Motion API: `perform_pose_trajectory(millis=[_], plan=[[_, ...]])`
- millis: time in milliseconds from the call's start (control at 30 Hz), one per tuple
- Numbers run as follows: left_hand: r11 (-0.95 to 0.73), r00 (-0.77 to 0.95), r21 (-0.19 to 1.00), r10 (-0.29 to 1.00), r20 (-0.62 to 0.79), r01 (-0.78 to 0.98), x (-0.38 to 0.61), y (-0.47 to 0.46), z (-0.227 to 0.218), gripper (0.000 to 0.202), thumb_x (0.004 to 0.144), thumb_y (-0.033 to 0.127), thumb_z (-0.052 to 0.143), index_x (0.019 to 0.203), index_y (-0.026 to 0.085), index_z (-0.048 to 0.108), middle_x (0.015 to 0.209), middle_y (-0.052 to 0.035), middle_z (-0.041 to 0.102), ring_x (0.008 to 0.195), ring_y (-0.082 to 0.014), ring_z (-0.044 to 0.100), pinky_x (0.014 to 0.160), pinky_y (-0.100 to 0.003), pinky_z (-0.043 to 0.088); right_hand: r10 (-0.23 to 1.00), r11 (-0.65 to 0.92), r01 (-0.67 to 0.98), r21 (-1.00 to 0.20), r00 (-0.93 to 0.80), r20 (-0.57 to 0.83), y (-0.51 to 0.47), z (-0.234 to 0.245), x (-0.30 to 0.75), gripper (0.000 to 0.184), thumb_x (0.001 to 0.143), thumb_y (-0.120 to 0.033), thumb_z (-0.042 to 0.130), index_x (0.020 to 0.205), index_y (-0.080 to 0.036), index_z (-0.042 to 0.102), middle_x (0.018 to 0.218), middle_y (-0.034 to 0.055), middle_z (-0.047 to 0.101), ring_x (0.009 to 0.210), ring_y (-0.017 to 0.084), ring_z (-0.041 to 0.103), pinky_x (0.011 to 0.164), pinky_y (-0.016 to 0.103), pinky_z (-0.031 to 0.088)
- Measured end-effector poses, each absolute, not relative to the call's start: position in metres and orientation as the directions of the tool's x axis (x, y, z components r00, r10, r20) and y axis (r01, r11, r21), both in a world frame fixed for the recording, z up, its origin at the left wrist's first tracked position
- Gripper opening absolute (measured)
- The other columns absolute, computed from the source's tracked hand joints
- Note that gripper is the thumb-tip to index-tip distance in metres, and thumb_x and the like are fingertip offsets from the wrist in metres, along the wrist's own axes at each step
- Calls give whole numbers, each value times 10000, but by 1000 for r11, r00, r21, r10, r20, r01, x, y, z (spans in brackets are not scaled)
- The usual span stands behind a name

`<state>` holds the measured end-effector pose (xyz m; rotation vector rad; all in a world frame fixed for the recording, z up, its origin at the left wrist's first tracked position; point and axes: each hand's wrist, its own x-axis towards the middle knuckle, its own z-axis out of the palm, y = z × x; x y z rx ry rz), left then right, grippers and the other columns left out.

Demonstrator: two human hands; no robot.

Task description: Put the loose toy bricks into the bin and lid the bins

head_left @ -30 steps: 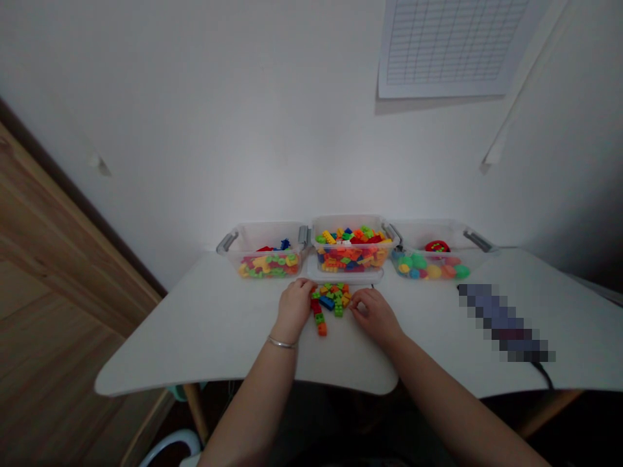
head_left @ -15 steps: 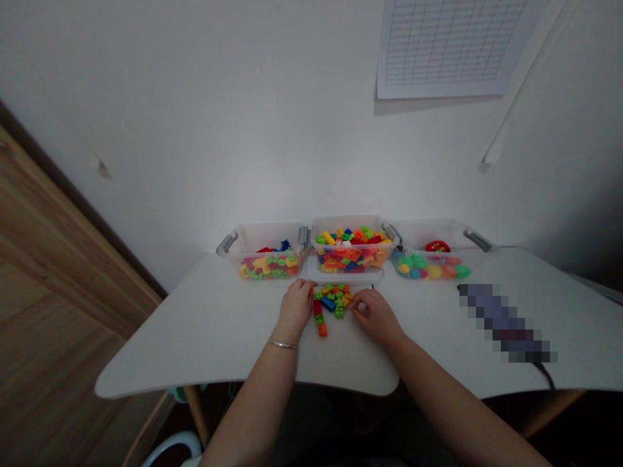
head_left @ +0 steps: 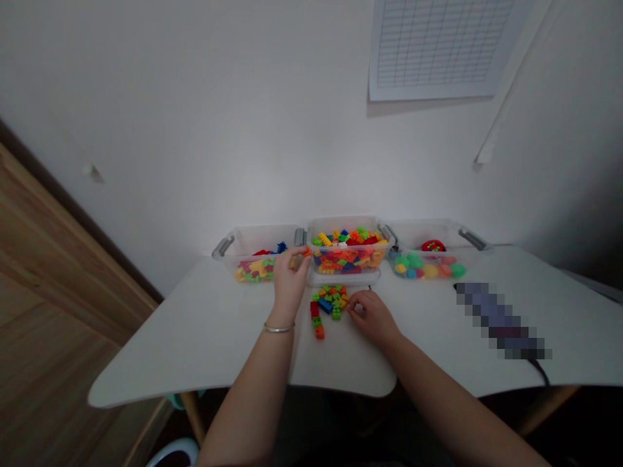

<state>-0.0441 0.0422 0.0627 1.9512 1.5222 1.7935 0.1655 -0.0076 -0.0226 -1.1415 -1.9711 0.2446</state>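
My left hand (head_left: 290, 279) is raised at the front of the middle bin, its fingertips closed on a small orange building brick (head_left: 306, 252). On the table below lies a small pile of building bricks (head_left: 335, 296), mostly green and orange, with a blue brick (head_left: 324, 305) among them. A short row of red, green and orange bricks (head_left: 317, 322) runs toward me at the pile's left. My right hand (head_left: 374, 316) rests at the right edge of the pile with thumb and fingers curled together; what they pinch, if anything, is too small to make out.
A clear bin full of bricks (head_left: 348, 259) stands on a lid (head_left: 357, 279) at the back. Another bin (head_left: 253, 237) with colourful pieces is left of it, and one with round pieces (head_left: 428, 269) is right. A blurred-out object (head_left: 501, 321) lies on the right of the table (head_left: 195, 350).
My left hand has lifted away from the pile, up and back to the middle bin, carrying the orange brick. My right hand stays by the pile. The view has shifted slightly.
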Motion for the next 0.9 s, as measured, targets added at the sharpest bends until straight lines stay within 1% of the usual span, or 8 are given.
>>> perform_pose_trajectory(millis=[167, 333, 400, 467, 633, 767, 833, 900], plan=[[-356, -89, 482, 725, 683, 801, -30, 63, 94, 152, 801, 321, 639, 906, 233, 705, 950, -45, 719, 980, -239, 612, 957, -437, 401, 818, 535, 633, -560, -222, 531, -9, -20, 167, 95, 785, -135, 548, 741, -218, 532, 838, 36, 622, 852, 209, 542, 800, 374, 451], [-301, 51, 288, 767, 640, 909, -15, 67, 104, 182, 832, 348, 589, 946, 266, 705, 1004, -43, 707, 1081, -237, 563, 1100, -504, 187, 825, 527, 636, -563, -226, 518, -10, -18, 167, 108, 783, -118, 545, 737, -216, 534, 834, 36, 615, 849, 202, 539, 801, 356, 445], [-286, 72, 262, 790, 609, 922, -10, 70, 107, 206, 846, 358, 561, 951, 253, 703, 1001, -53, 705, 1074, -236, 560, 1092, -494, 197, 824, 530, 635, -562, -231, 517, -10, -17, 167, 108, 786, -123, 545, 736, -218, 532, 827, 35, 612, 844, 203, 537, 798, 353, 443], [-287, 105, 227, 802, 588, 931, -7, 75, 111, 219, 851, 357, 545, 958, 247, 701, 987, -57, 707, 1045, -236, 565, 1051, -462, 261, 826, 528, 633, -565, -230, 514, -10, -18, 167, 105, 791, -131, 548, 738, -220, 528, 824, 34, 611, 842, 204, 534, 800, 354, 441], [-312, 232, 50, 794, 562, 949, -4, 83, 118, 259, 876, 336, 488, 934, 220, 712, 944, -84, 712, 1003, -242, 574, 1010, -436, 291, 838, 508, 646, -570, -217, 502, -11, -19, 168, 103, 788, -132, 554, 741, -217, 521, 815, 35, 608, 842, 208, 526, 798, 355, 438], [-297, 230, 55, 833, 503, 953, -7, 80, 113, 311, 908, 316, 419, 954, 204, 706, 946, -93, 712, 999, -240, 575, 1000, -438, 305, 836, 511, 648, -565, -220, 503, -11, -19, 168, 96, 787, -135, 555, 745, -215, 522, 809, 34, 607, 836, 206, 522, 802, 356, 434], [-321, 220, 100, 814, 537, 942, -11, 75, 107, 296, 901, 311, 436, 1036, 220, 683, 1057, -80, 695, 1081, -247, 538, 1025, -448, 292, 836, 513, 643, -569, -224, 501, -11, -20, 168, 98, 784, -131, 556, 747, -216, 522, 815, 33, 610, 841, 205, 521, 807, 357, 433], [-359, 207, 139, 766, 608, 923, -16, 66, 100, 304, 875, 308, 488, 1125, 235, 645, 1229, -60, 624, 1183, -258, 469, 1059, -450, 277, 838, 511, 641, -573, -225, 496, -11, -20, 168, 101, 777, -127, 561, 747, -216, 523, 815, 32, 611, 841, 205, 520, 811, 358, 431]])
